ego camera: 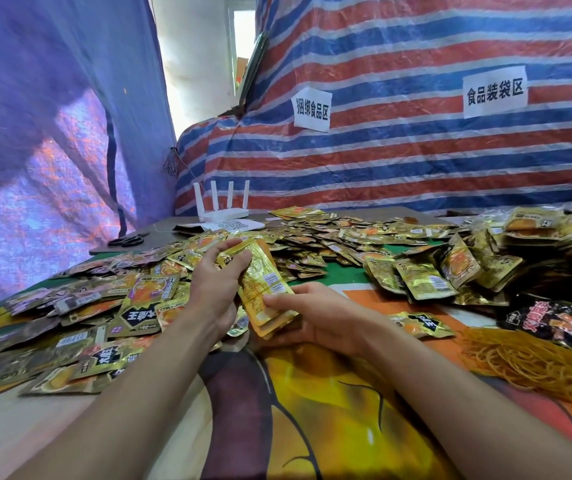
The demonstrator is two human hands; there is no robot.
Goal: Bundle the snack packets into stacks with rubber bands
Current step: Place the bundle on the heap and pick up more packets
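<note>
Hands (216,289) (317,318) gripping packet stack (264,285), sign (494,91) 食品装袋区

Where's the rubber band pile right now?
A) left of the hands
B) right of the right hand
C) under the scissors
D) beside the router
B: the rubber bands lie heaped right of the right hand, which grips the stack with the left hand.

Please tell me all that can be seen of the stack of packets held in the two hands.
The stack of packets is several flat gold foil sachets, the top one showing small print and a white barcode label. It is held tilted, the far end higher. The left hand grips its far end; the right hand holds its near end, thumb on top. Nothing binds it yet.
</note>
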